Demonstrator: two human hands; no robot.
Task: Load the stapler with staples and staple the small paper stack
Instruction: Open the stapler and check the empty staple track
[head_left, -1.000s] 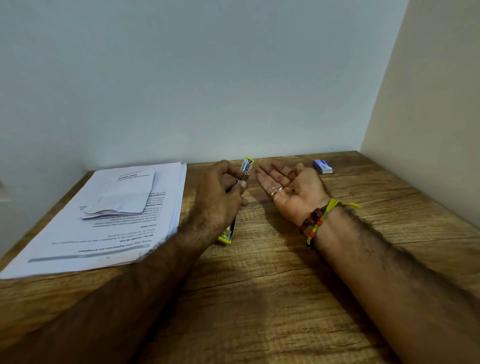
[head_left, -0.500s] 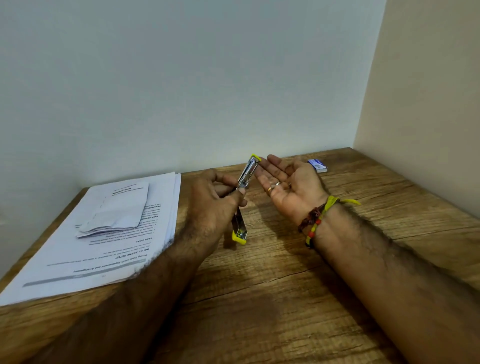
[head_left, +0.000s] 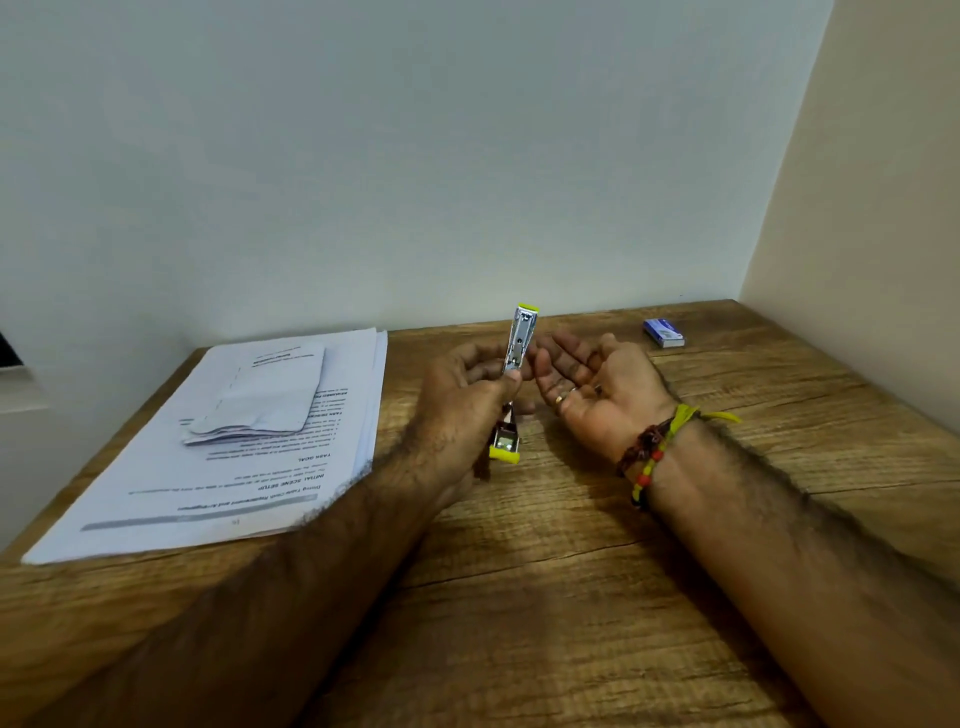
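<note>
Left hand (head_left: 462, 400) grips the stapler (head_left: 514, 379), thumb pressed on its metal body and fingers curled round the far side. The stapler stands nearly upright above the wooden table (head_left: 545, 597), swung open: one yellow-tipped arm points up, the other down toward the tabletop. Right hand (head_left: 597, 384), palm up, fingers relaxed and spread, lies just beside the stapler and holds nothing; rings show on two fingers, threads and beads (head_left: 649, 457) circle the wrist. Left of the hands, a small folded paper stack (head_left: 265, 395) lies on larger printed sheets (head_left: 208, 467). A blue staple box (head_left: 663, 332) sits near the far right corner.
</note>
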